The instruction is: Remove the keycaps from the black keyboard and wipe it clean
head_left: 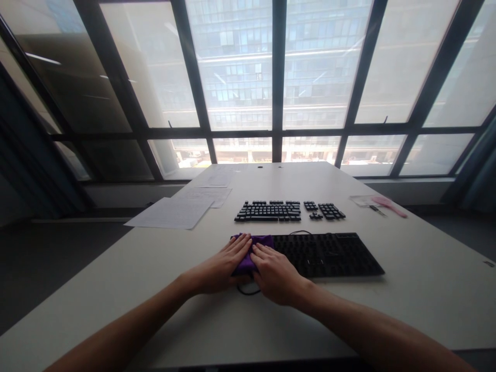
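Note:
A black keyboard base (pixel 329 254) with its keycaps off lies on the white table (pixel 349 310). A purple cloth (pixel 259 243) covers its left end. My left hand (pixel 225 263) lies flat on the cloth with fingers stretched out. Beside it, touching, my right hand (pixel 275 271) rests flat on the cloth and the keyboard's left part. Behind the keyboard, the removed black keycaps (pixel 287 211) are laid out in rows in keyboard order.
Several paper sheets (pixel 174 212) lie at the table's left and rear. A pink tool (pixel 389 206) and a small clear bag (pixel 360 200) sit at the right rear. A black cable loop (pixel 248 290) shows under my hands. Large windows stand behind the table.

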